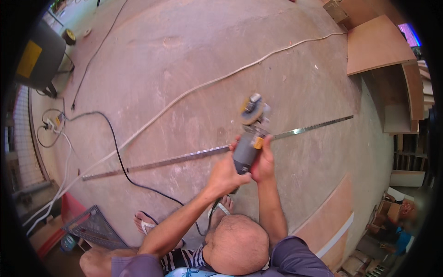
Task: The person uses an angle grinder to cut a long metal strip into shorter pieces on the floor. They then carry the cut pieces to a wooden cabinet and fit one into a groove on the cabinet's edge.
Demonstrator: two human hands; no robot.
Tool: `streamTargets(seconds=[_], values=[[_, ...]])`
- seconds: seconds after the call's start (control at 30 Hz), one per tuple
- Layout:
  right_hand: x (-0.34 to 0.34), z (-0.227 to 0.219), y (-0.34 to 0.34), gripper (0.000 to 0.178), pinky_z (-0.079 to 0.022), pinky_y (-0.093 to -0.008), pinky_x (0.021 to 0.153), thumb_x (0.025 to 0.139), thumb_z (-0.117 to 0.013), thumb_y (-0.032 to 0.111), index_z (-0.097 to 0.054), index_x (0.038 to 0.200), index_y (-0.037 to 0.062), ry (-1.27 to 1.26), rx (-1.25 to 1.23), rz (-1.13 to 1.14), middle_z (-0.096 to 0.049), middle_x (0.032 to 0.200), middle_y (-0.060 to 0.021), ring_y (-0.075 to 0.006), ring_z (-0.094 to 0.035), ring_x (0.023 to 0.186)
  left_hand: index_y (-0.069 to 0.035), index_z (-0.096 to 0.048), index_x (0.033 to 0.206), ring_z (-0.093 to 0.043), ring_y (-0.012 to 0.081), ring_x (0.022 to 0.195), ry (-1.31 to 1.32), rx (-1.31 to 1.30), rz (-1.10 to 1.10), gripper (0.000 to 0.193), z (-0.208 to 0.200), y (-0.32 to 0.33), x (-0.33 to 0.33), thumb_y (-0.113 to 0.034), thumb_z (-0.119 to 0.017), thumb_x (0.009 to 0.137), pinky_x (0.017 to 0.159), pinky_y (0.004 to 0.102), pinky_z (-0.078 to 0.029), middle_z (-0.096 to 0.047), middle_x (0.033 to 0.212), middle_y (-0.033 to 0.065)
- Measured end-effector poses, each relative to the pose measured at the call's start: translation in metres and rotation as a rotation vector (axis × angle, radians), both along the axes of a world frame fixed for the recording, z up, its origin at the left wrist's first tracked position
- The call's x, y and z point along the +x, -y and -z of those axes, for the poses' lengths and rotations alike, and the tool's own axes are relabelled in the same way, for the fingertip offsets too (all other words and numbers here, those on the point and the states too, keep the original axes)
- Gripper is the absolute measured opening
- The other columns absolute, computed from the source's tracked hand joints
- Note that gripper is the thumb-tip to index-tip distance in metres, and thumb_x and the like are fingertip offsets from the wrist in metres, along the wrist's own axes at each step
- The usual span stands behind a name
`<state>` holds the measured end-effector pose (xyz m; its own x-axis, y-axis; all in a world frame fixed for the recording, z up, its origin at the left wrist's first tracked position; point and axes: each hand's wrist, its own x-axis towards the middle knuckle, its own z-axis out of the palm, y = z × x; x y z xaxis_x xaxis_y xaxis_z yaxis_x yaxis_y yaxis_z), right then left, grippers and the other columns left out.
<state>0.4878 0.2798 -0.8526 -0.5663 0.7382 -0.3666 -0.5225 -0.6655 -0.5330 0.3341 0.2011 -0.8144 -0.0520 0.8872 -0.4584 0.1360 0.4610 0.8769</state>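
In front of my knees I hold a grey and yellow angle grinder [248,150] above the floor, its disc end pointing away from me. My left hand [226,174] is closed round the rear of the body, near the cord. My right hand [264,162] grips the body farther forward, with the thumb on its right side. The disc [253,115] is blurred, and I cannot tell whether it is spinning. Below the grinder, a long thin metal strip [177,158] lies across the floor, partly hidden by the tool and my hands.
A black cord [115,143] runs along the floor from the power sockets [57,122] at left. A pale cable [207,84] crosses diagonally. A dark crate [94,226] stands near my left foot. Wooden boards [376,44] and a flat panel [327,212] are at right.
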Motion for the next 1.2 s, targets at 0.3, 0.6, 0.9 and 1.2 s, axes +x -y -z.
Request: streamTargets(seconds=[0.3, 0.6, 0.9, 1.2], values=[[0.08, 0.008, 0.089, 0.077, -0.065, -0.0448, 0.094, 0.111, -0.054, 0.067, -0.065, 0.136, -0.0048, 0.396, -0.049, 0.272, -0.077, 0.117, -0.0201, -0.031, -0.077, 0.104, 0.008, -0.062, 0.132, -0.075, 0.0273, 0.092, 0.389, -0.208, 0.328, 0.079, 0.021, 0.056, 0.051, -0.029, -0.093, 0.07, 0.086, 0.0396, -0.059, -0.075, 0.102, 0.017], [0.075, 0.033, 0.102, 0.086, -0.065, -0.0409, 0.084, 0.11, -0.041, 0.079, -0.07, 0.121, -0.0011, 0.575, -0.143, 0.254, -0.078, 0.103, -0.0172, -0.0263, -0.077, 0.088, 0.01, -0.061, 0.135, -0.08, 0.0393, 0.098, 0.145, -0.177, 0.173, 0.083, 0.043, 0.079, 0.082, -0.035, -0.092, 0.073, 0.089, 0.0431, -0.062, -0.079, 0.105, 0.0269], [0.095, 0.025, 0.086, 0.092, -0.065, -0.042, 0.081, 0.106, -0.04, 0.086, -0.071, 0.112, -0.0005, 0.606, -0.181, 0.286, -0.076, 0.096, -0.0142, -0.0274, -0.076, 0.085, 0.021, -0.045, 0.144, -0.077, 0.0539, 0.105, 0.126, -0.128, 0.186, 0.102, 0.05, 0.07, 0.112, -0.039, -0.091, 0.076, 0.092, 0.052, -0.063, -0.075, 0.11, 0.0404], [0.097, 0.006, 0.054, 0.032, -0.064, -0.0357, 0.073, 0.095, -0.085, 0.021, -0.069, 0.113, -0.0001, 0.777, 0.058, 0.164, -0.075, 0.09, -0.0092, -0.0209, -0.076, 0.078, 0.017, -0.038, 0.152, -0.077, 0.053, 0.102, 0.171, -0.022, 0.369, 0.105, 0.057, 0.044, 0.105, -0.037, -0.09, 0.079, 0.091, 0.0549, -0.062, -0.075, 0.109, 0.0396]])
